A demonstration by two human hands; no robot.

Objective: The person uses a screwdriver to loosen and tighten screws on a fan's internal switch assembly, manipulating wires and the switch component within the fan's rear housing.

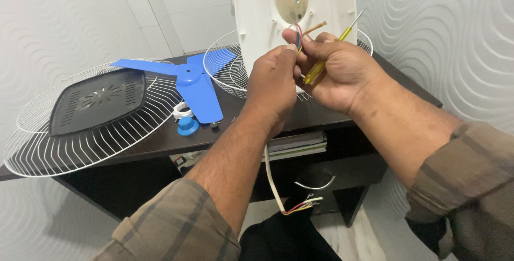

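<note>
My left hand (273, 81) and my right hand (338, 68) meet in front of a white plastic fan housing (257, 9) that stands upright on the dark table (160, 140). Both pinch thin coloured wires (296, 31) that loop up by the fingertips. A yellow-handled screwdriver (326, 57) lies in my right palm, its metal shaft pointing up to the right. A white cable (272, 178) hangs below my left hand, ending in bare coloured leads near the floor.
A blue three-blade fan propeller (190, 81) lies mid-table with a blue cap (188, 126) and a white ring (182, 112) beside it. At the left, a white wire guard (64, 148) holds a black cover (99, 102). A second guard (225, 71) sits behind the housing. Books (300, 144) lie on a shelf below.
</note>
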